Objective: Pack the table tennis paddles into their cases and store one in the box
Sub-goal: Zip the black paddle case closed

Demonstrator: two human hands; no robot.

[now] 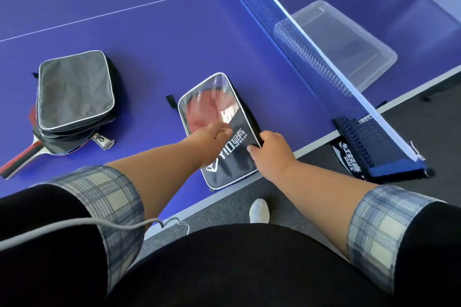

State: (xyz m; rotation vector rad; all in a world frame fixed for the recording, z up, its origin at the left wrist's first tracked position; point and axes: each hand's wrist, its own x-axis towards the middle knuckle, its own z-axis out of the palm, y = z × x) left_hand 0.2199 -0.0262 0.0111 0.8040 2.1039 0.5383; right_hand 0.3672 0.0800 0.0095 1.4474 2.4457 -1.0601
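White lettering reading "YID" is being shown on the dark front of the paddle case [232,154] lying at the near edge of the bench [149,32], followed by small characters too blurred to be read. White lettering on the net clamp's black tag [345,154] is not being made out.

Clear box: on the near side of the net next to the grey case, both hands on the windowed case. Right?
Not quite. The head view shows the clear box beyond the net, far from the grey case. Both hands, left and right, are on the windowed case.
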